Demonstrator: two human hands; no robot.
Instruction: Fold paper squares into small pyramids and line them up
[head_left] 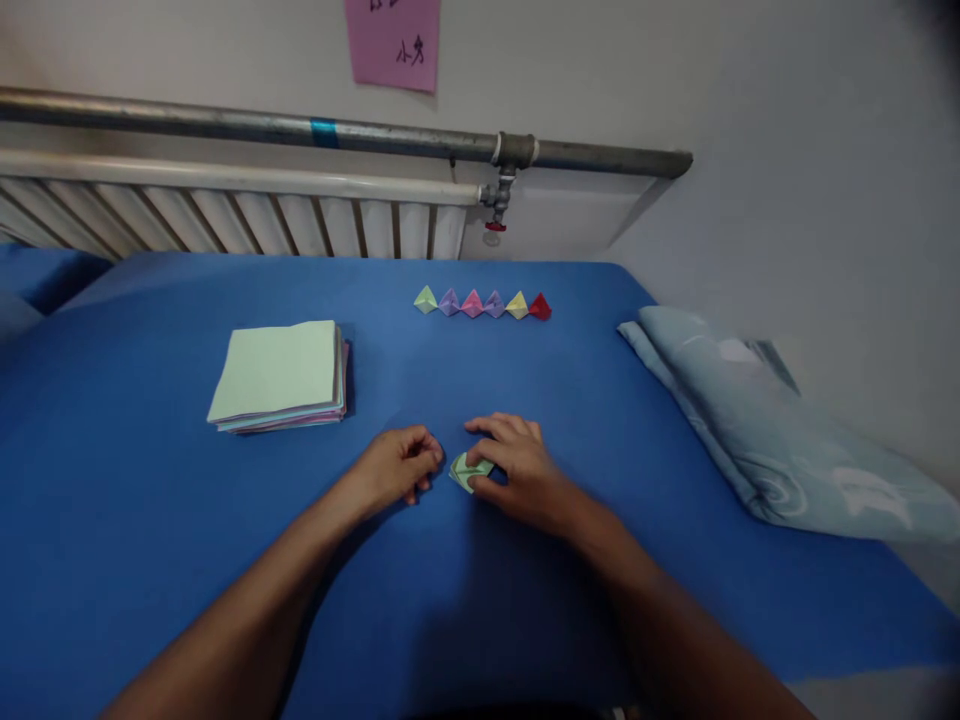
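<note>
A small folded piece of light green paper (463,470) lies on the blue surface (420,620) between my hands. The fingers and thumb of my right hand (521,468) hold its right side. To its left, my left hand (401,463) is curled closed, apart from the paper, with its thumb against the index finger and nothing visible in it. Farther back, a row of several small folded paper pieces (472,303) in green, purple, pink, yellow and red runs from left to right.
On the left is a stack of coloured paper sheets (277,370), pale green on top. A folded light blue patterned cloth (772,440) lies at the right. Behind the surface are a white radiator (262,222), a metal pipe (225,122) and a valve (496,205).
</note>
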